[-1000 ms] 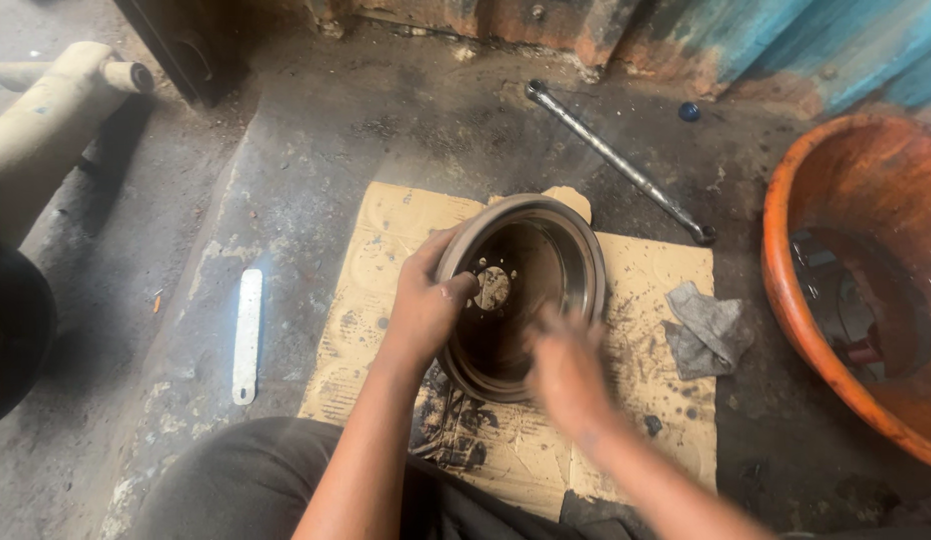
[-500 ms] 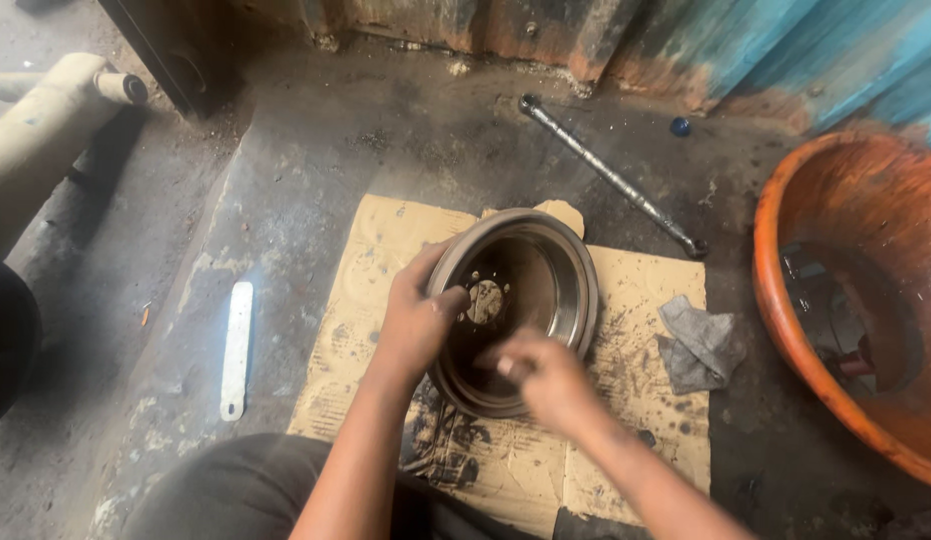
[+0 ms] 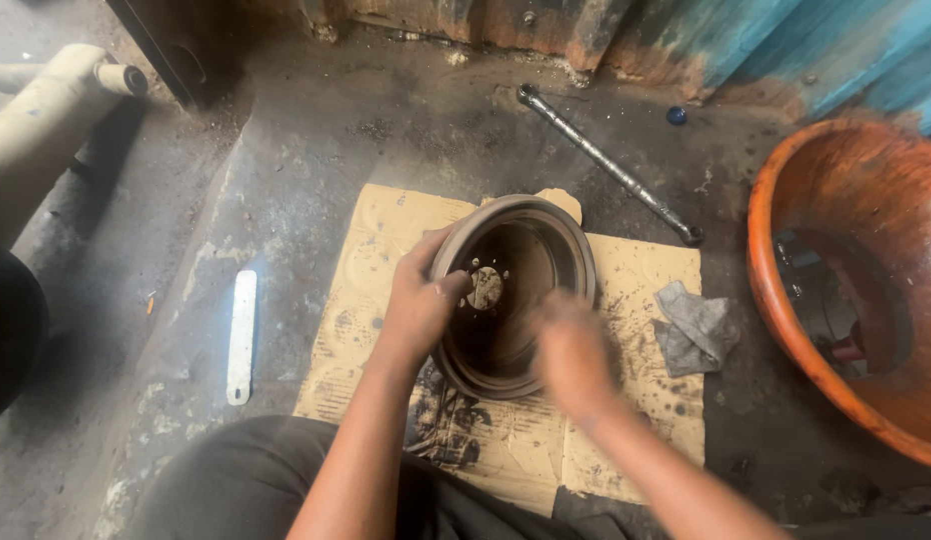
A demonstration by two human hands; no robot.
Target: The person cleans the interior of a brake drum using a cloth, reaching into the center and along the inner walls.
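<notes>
A round, rusty metal drum (image 3: pixel 531 250) stands tilted on its edge on a stained sheet of cardboard (image 3: pixel 646 400), its hollow side facing me. My left hand (image 3: pixel 421 305) grips the drum's left rim, thumb hooked inside. My right hand (image 3: pixel 571 350) is blurred at the drum's lower right rim, inside the opening. Whether it holds anything I cannot see. The hub at the drum's centre has several bolt holes.
A grey rag (image 3: pixel 696 328) lies on the cardboard to the right. A long metal wrench (image 3: pixel 606 165) lies on the concrete behind. A large orange basin (image 3: pixel 856 280) holding dark parts is at the right. A flat white bar (image 3: pixel 242 335) lies left; a cream pipe (image 3: pixel 46 110) at far left.
My right hand has moved back and forth inside the drum, from lower centre to the lower right rim. My left hand has kept its grip on the rim.
</notes>
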